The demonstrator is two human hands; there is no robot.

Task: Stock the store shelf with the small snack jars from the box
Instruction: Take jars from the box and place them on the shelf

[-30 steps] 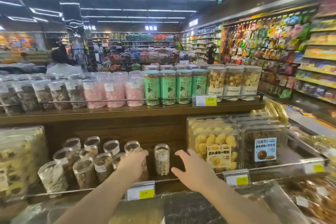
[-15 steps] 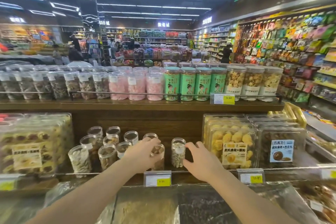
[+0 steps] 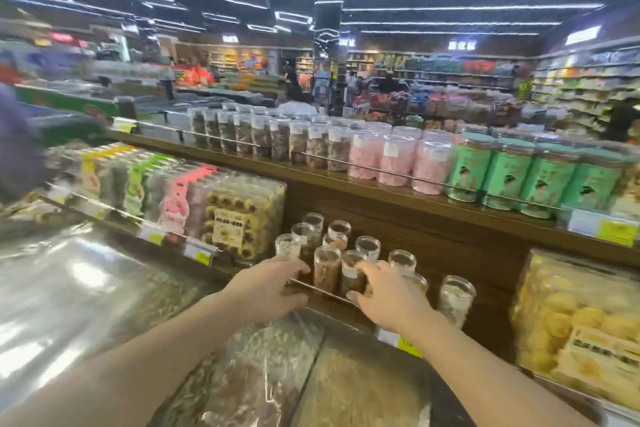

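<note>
Nearest, clear-wrapped bulk bins (image 3: pixel 263 374) lie under both bare forearms. The left hand (image 3: pixel 268 291) reaches over the rail (image 3: pixel 322 289) at the front of the lower shelf, fingers curled at the base of the small jars (image 3: pixel 327 267); whether it grips one or only touches them cannot be told through the blur. The right hand (image 3: pixel 388 298) is spread, fingers loosely bent over the jars on the right of the cluster, its fingertips on or just above their lids, not clearly closed on any. The jars stand upright in a tight group on the lower shelf, with one more jar (image 3: pixel 455 300) apart to the right. Left of them sits a cookie box (image 3: pixel 239 215); to the right, a box of yellow pastries (image 3: pixel 581 329). Above, on the upper shelf (image 3: pixel 381 191), stand rows of brown-filled jars (image 3: pixel 277 139), pink jars (image 3: pixel 394 159) and green cans (image 3: pixel 519 177). Beyond, blurred aisles.
</note>
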